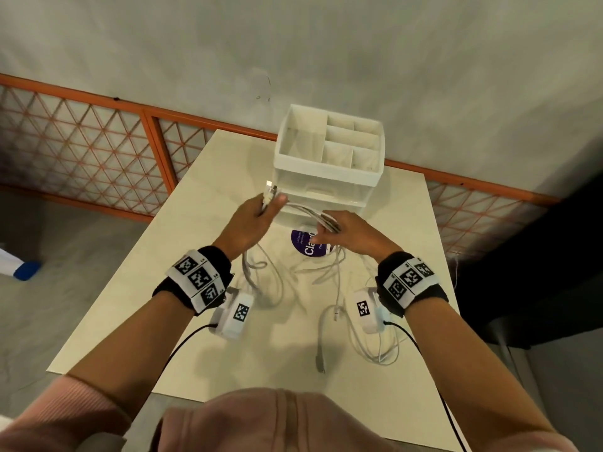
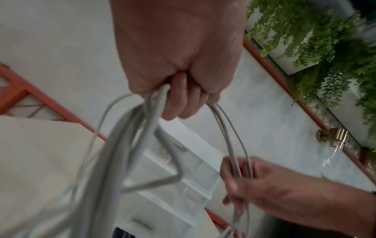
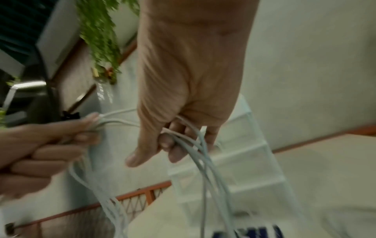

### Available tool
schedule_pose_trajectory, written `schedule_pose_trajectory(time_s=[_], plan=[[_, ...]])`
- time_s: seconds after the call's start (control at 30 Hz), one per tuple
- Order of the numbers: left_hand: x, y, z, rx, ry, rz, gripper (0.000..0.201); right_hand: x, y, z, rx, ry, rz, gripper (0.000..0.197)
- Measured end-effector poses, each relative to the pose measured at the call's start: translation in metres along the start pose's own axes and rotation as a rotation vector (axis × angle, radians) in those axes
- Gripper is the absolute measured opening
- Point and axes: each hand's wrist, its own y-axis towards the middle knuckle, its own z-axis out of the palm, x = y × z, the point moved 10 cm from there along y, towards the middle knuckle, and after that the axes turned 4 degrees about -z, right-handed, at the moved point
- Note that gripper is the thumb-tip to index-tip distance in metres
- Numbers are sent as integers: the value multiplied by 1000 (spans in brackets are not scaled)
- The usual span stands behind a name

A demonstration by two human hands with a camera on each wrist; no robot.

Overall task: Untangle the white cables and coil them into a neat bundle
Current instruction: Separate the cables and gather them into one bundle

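Several white cables point(image 1: 301, 208) run between my two hands above the table point(image 1: 408, 256). My left hand point(image 1: 257, 216) grips a bunch of them with plug ends point(image 1: 270, 190) sticking up past the thumb; in the left wrist view its fingers point(image 2: 183, 99) curl round the cables point(image 2: 130, 136). My right hand point(image 1: 339, 234) holds the strands too, fingers point(image 3: 173, 145) hooked round the cables point(image 3: 203, 161). Loose loops point(image 1: 261, 282) hang down and trail on the table, one plug end point(image 1: 320, 362) lying near the front.
A white drawer organiser point(image 1: 329, 154) with open top compartments stands at the table's far edge, just behind my hands. A round purple sticker point(image 1: 308, 244) lies under them. An orange lattice railing point(image 1: 98, 141) runs behind the table. A blue object point(image 1: 27, 270) lies on the floor left.
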Motion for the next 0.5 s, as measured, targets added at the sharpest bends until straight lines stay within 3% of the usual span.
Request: schedule_pose_trajectory(time_s=[0.13, 0.3, 0.37, 0.5], plan=[[-2, 1, -34, -227, 143, 99, 29, -48, -4, -4, -95, -64, 87, 28], [9, -1, -40, -398, 314, 131, 40, -69, -11, -12, -248, -62, 132, 40], [22, -3, -35, -427, 366, 76, 42, -82, -16, 1, -193, -40, 174, 31], [55, -8, -16, -360, 457, -112, 46, -102, -35, 64, 131, -51, 203, 13]])
